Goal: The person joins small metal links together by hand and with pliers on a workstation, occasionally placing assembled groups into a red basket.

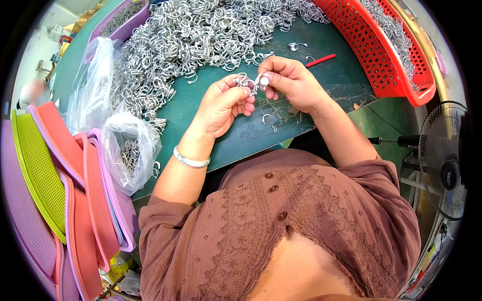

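Note:
In front of my chest, my left hand [224, 104] is closed, pinching a small bunch of silver metal rings [243, 82] between thumb and fingers. My right hand [297, 84] almost meets it, its thumb and forefinger closed on a silver ring with a round pale disc [264, 81]. The held pieces touch or overlap; which, I cannot tell. Beyond both hands spreads a big heap of similar silver rings [201, 37] on the green tabletop [226, 148]. One loose ring [266, 119] lies just below my right hand, and another loose piece [296, 46] sits beyond it.
A red perforated basket [356, 37] of metal pieces stands at the far right, near a thin red stick [320, 60]. Clear plastic bags [120, 173] and stacked coloured baskets [42, 170] crowd the left. A purple basket [135, 27] is far left; a black fan [444, 160] stands right.

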A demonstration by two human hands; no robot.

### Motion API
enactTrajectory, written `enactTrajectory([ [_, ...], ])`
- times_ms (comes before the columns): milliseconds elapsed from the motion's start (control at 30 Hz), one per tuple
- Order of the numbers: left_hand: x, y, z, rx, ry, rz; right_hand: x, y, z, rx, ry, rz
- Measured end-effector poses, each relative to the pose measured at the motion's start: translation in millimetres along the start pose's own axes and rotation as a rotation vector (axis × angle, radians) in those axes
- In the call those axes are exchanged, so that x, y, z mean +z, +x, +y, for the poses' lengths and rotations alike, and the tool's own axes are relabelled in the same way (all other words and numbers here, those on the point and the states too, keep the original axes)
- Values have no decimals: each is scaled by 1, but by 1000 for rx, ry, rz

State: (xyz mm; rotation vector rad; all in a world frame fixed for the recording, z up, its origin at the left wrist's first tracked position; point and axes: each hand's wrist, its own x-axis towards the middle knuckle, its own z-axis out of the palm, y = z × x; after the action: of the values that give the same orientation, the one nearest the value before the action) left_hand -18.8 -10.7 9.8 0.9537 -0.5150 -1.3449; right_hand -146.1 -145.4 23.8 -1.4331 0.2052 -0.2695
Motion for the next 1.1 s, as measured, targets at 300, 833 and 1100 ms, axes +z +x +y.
enactTrajectory([
  [300, -9, 3, 0, 63, -141, 47, -5, -1, 1, 66, -67, 75],
  [833, -13, 0, -1, 104, -384, -225, 10, 12, -15, -188, -479, 79],
  [1100, -4, -3, 1, 118, -2, -37, 1, 27, -9, -359, -434, -143],
])
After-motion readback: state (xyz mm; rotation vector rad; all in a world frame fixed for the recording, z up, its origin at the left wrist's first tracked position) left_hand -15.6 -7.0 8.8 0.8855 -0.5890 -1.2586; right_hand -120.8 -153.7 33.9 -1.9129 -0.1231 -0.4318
